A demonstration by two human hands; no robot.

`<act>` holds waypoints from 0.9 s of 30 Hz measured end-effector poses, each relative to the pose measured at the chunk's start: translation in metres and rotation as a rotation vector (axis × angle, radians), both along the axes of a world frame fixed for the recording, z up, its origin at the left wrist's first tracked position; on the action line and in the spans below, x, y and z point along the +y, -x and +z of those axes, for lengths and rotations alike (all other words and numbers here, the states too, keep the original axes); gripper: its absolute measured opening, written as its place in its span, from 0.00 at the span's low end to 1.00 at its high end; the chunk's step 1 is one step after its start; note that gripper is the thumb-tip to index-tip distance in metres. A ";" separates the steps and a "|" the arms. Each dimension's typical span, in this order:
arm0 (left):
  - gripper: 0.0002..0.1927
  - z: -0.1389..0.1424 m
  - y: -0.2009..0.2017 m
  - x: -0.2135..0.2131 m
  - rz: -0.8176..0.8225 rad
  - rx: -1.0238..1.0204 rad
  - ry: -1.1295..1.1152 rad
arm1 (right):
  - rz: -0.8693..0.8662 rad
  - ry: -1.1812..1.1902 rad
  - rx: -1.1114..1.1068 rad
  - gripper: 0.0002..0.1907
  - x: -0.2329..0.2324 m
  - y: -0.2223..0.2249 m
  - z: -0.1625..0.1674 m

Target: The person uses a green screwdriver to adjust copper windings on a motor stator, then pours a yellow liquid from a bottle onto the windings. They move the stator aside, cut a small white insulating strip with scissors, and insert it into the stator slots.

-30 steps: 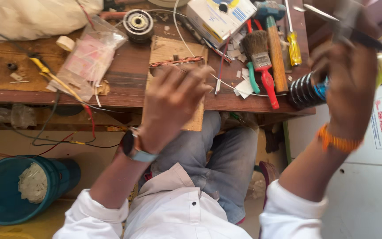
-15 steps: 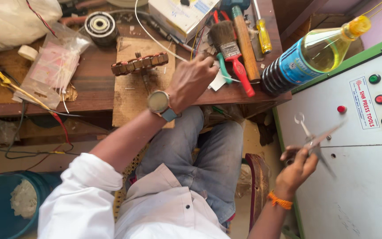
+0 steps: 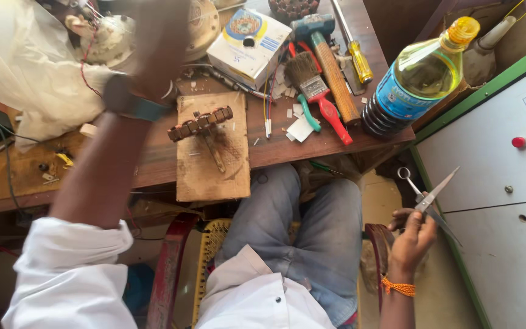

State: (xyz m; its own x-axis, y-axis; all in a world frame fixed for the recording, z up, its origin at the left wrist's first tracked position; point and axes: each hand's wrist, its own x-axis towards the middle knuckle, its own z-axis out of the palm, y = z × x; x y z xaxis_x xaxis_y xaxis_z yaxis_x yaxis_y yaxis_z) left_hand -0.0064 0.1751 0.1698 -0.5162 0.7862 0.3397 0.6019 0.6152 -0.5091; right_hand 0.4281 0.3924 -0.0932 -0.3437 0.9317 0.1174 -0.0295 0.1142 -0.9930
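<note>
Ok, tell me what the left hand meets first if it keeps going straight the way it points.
The left hand, blurred, points up the bench; first in line looks like the round metal motor part just beyond it, though depth is unclear.

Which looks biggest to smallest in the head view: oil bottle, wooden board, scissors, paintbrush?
1. Wooden board
2. Oil bottle
3. Scissors and paintbrush: similar apparent length. The scissors, held in the right hand off the table, sit nearer the camera, so their order is unsure.
</note>
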 end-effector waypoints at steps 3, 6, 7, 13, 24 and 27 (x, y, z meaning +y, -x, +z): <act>0.19 -0.051 -0.018 0.074 -0.748 -0.164 0.102 | 0.008 0.016 0.016 0.20 -0.002 0.001 0.004; 0.23 -0.092 -0.030 0.135 -0.815 -0.057 0.165 | -0.011 0.039 0.044 0.21 -0.002 -0.002 0.007; 0.25 -0.100 -0.032 0.150 -0.837 -0.103 0.195 | -0.021 0.052 0.051 0.20 -0.001 -0.004 0.008; 0.25 -0.112 -0.034 0.171 -0.927 -0.245 0.373 | -0.069 0.101 0.018 0.20 0.010 -0.007 0.007; 0.19 -0.094 -0.038 0.170 -0.942 -0.353 0.364 | -0.024 0.168 0.016 0.19 0.012 -0.007 0.001; 0.17 -0.045 -0.028 0.168 -0.925 -0.093 0.304 | -0.024 0.162 0.025 0.20 0.012 -0.008 -0.002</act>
